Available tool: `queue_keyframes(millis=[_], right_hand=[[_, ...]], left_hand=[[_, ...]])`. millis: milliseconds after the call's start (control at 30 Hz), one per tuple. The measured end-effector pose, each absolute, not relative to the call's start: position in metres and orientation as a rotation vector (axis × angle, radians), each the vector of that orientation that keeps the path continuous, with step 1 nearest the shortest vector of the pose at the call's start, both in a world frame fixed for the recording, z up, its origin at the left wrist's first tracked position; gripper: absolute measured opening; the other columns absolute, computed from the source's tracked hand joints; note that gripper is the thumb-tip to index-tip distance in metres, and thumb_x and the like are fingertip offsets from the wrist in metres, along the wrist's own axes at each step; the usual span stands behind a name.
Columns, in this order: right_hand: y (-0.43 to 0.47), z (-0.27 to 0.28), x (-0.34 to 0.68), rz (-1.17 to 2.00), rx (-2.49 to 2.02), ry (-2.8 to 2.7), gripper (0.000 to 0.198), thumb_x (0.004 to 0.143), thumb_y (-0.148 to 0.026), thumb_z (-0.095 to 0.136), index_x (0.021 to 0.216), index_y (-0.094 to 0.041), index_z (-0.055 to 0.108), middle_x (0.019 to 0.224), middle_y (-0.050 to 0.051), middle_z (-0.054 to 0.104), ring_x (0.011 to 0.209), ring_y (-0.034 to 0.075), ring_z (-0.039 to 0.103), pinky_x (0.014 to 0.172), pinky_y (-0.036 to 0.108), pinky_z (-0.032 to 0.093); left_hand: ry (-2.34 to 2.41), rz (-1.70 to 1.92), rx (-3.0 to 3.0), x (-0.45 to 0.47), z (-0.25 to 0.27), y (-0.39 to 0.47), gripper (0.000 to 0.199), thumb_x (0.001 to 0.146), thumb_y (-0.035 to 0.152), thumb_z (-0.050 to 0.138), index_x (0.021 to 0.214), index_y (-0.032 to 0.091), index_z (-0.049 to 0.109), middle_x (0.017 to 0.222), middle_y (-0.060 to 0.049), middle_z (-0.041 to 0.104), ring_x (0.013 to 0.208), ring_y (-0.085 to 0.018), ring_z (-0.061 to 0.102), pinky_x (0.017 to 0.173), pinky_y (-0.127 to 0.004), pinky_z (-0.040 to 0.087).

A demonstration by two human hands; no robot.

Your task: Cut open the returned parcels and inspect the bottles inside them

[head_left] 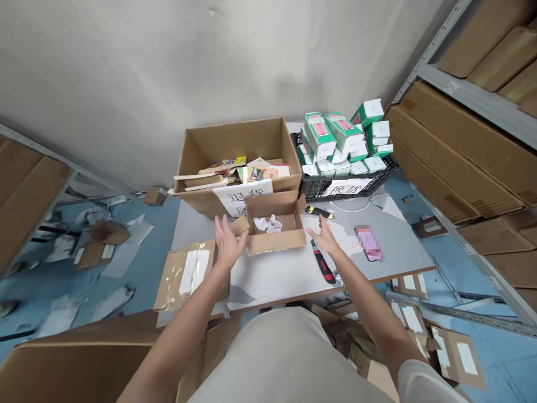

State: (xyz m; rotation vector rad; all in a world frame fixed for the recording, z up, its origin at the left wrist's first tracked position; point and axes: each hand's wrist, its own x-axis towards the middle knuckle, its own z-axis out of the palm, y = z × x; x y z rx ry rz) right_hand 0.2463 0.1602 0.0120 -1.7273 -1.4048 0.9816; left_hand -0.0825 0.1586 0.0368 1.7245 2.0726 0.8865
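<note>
In front of me on the table stands a small open cardboard box [277, 242] with its flaps spread. Crumpled white paper [268, 224] lies inside it. My left hand [229, 242] is open at the box's left flap; whether it touches the flap I cannot tell. To the right of the box, my right hand [324, 238] is open, fingers apart, holding nothing. A yellow and black utility knife [319, 212] lies just beyond its fingers. Nearer to me, below that hand, is a red and black utility knife [322, 262].
Behind stand a large carton [197, 198] of books and a black crate [308, 190] heaped with green-white boxes. A taped parcel [172, 280] sits at the table's left, a pink blurred item [369, 243] at right. Shelves [495, 89] of cartons flank the table [268, 280].
</note>
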Motion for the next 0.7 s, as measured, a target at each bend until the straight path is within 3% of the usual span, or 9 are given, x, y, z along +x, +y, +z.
queue_keyframes(millis=[67,167,300,400,600,700], right_hand=[[0.151,-0.012,0.218,1.204,-1.755,-1.229,0.088,0.071,-0.065,0.061,0.143,-0.02,0.039,0.148,0.018,0.042,0.136,0.03,0.043,0.11,0.049,0.036],[0.146,-0.027,0.187,1.292,-1.732,-1.111,0.083,0.071,-0.059,0.063,0.142,-0.023,0.038,0.141,0.015,0.051,0.128,0.027,0.051,0.102,0.049,0.045],[0.133,-0.024,0.168,1.267,-1.719,-1.049,0.084,0.069,-0.047,0.065,0.144,-0.023,0.036,0.133,0.014,0.057,0.117,0.027,0.059,0.095,0.048,0.051],[0.103,-0.019,0.168,1.286,-1.675,-1.02,0.083,0.067,-0.044,0.067,0.143,-0.025,0.038,0.13,0.013,0.059,0.112,0.026,0.062,0.091,0.045,0.054],[0.028,-0.026,0.181,1.39,-1.526,-0.901,0.09,0.057,-0.043,0.078,0.139,-0.024,0.045,0.136,0.014,0.054,0.107,0.026,0.064,0.088,0.041,0.055],[0.01,-0.037,0.19,1.387,-1.582,-0.84,0.076,0.063,-0.053,0.072,0.131,-0.023,0.054,0.135,0.013,0.056,0.11,0.026,0.063,0.09,0.04,0.053]], left_hand=[[2.005,0.863,1.311,-0.1,0.005,0.14,0.096,0.073,0.045,0.072,0.145,0.004,0.024,0.15,-0.032,0.026,0.143,-0.041,0.023,0.111,-0.055,0.03],[1.685,0.887,0.933,-0.106,-0.022,0.135,0.086,0.078,0.04,0.07,0.146,0.012,0.025,0.141,-0.026,0.045,0.132,-0.032,0.046,0.098,-0.043,0.047],[1.489,0.958,0.76,-0.102,-0.032,0.134,0.096,0.078,0.027,0.072,0.151,0.02,0.009,0.134,-0.02,0.054,0.111,-0.02,0.062,0.086,-0.031,0.052],[1.469,0.993,0.736,-0.105,-0.032,0.116,0.094,0.076,0.027,0.073,0.149,0.021,0.014,0.13,-0.018,0.057,0.101,-0.018,0.065,0.08,-0.028,0.053],[1.391,1.101,0.651,-0.116,-0.042,0.047,0.074,0.068,0.018,0.075,0.131,0.02,0.038,0.131,-0.015,0.054,0.11,-0.02,0.062,0.086,-0.031,0.052],[1.404,1.015,0.465,-0.119,-0.048,0.024,0.056,0.069,0.019,0.069,0.12,0.021,0.047,0.122,-0.011,0.061,0.109,-0.021,0.063,0.082,-0.031,0.053]])
